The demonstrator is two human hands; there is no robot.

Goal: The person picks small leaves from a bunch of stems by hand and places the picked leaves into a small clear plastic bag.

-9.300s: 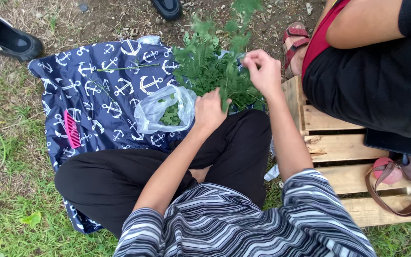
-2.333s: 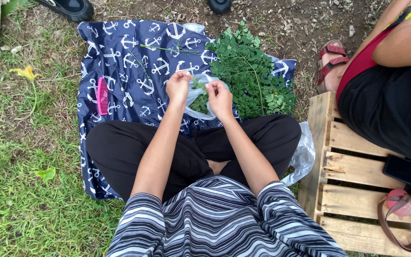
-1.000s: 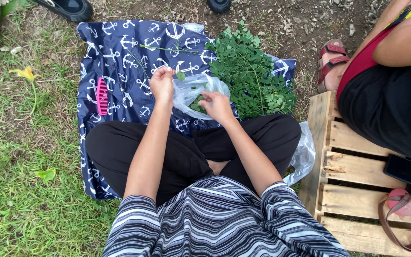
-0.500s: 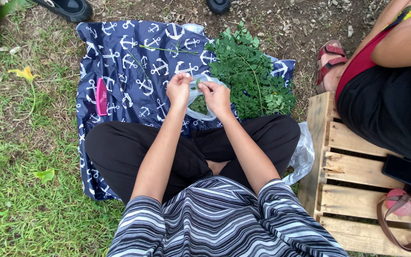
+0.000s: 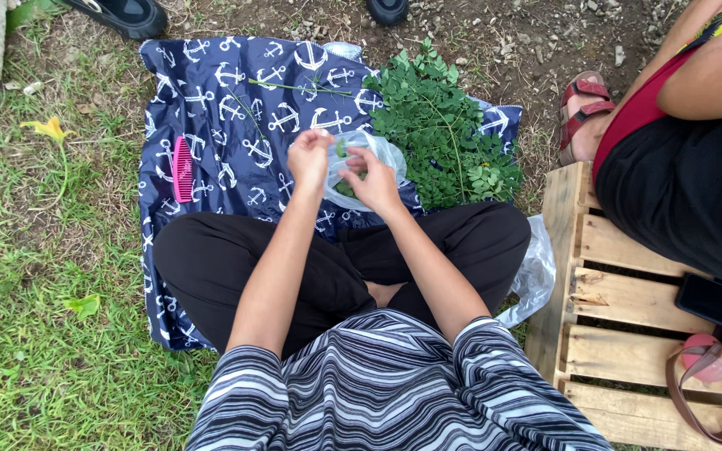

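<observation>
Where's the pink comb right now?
In the head view, the pink comb lies on the anchor-print cloth, near its left edge, left of the person's left hand and apart from it.

Looks like someone's yard or garden, outdoors: patchy grass (image 5: 35, 351) and bare stony dirt (image 5: 495, 33), a navy anchor-print cloth (image 5: 236, 100) spread on the ground, and a wooden pallet (image 5: 620, 334) used as a seat.

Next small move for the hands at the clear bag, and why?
Probably let the picked leaves fall into the clear plastic bag: both the left hand and right hand sit at its mouth, some greens already lie inside, and the leafy pile waits beside it.
</observation>
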